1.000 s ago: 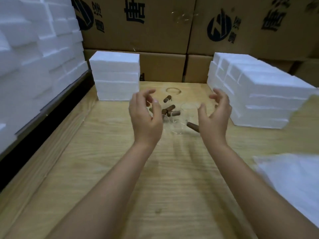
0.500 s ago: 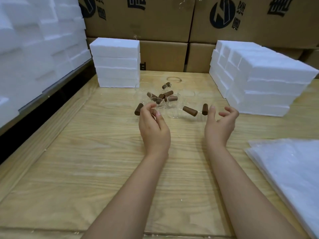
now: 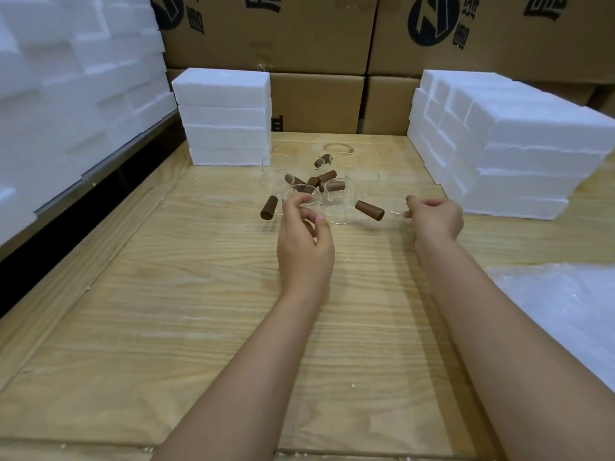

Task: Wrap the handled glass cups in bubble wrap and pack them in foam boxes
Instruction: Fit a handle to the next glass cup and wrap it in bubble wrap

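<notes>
The head camera shows us that both hands are lower now. A second ago they are up high with fingers spread over the glass cups. Now they are down by the desk and closing.

The left hand pinches the rim of the left cup with thumb and first finger. That cup has a brown handle poking out to the side. The right hand has its fingers curled tight at the right cup (a small dark bit peeps out by the fingertips, maybe a handle, but we cannot be sure).

So we think the picking up is only starting, and no cup is wrapped yet.

The cups stand in a bunch in the middle of the wooden desk. Bubble wrap lies at the right edge. White foam boxes are stacked at the back left and back right. There is a foam wall on the far left and big cardboard boxes behind.
</notes>
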The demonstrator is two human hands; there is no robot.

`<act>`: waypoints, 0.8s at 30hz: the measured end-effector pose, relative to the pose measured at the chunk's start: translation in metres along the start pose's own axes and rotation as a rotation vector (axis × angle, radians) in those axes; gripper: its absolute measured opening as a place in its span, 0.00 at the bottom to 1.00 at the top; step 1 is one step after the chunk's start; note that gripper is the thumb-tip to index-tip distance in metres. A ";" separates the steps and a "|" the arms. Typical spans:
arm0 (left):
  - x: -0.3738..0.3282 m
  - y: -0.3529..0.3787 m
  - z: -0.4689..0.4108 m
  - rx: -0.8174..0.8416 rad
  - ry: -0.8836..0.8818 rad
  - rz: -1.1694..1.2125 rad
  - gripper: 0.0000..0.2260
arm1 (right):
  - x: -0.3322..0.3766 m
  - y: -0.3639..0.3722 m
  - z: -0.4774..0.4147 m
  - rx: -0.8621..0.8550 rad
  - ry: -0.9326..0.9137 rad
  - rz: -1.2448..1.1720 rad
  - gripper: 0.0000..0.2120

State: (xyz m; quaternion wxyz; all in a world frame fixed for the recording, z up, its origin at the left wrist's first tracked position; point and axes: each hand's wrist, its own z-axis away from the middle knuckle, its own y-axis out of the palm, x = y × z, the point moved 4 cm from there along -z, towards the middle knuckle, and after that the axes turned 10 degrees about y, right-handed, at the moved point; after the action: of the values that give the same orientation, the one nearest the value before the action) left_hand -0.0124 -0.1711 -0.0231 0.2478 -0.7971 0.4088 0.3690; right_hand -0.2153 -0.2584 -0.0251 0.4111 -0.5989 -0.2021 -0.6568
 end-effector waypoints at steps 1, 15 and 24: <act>0.000 0.001 0.000 0.009 0.001 0.006 0.13 | 0.000 -0.007 0.003 -0.034 -0.007 -0.044 0.05; -0.003 0.018 0.009 0.545 -0.011 0.157 0.40 | -0.015 -0.023 0.109 0.089 -0.478 -0.300 0.11; -0.002 0.018 0.005 0.441 0.042 0.224 0.27 | -0.017 -0.013 0.108 0.066 -0.458 -0.277 0.12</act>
State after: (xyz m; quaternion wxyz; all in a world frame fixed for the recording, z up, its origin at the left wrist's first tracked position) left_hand -0.0298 -0.1766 -0.0262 0.3648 -0.6809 0.5703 0.2795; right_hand -0.1594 -0.1636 -0.0170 0.2803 -0.6848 -0.3911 -0.5472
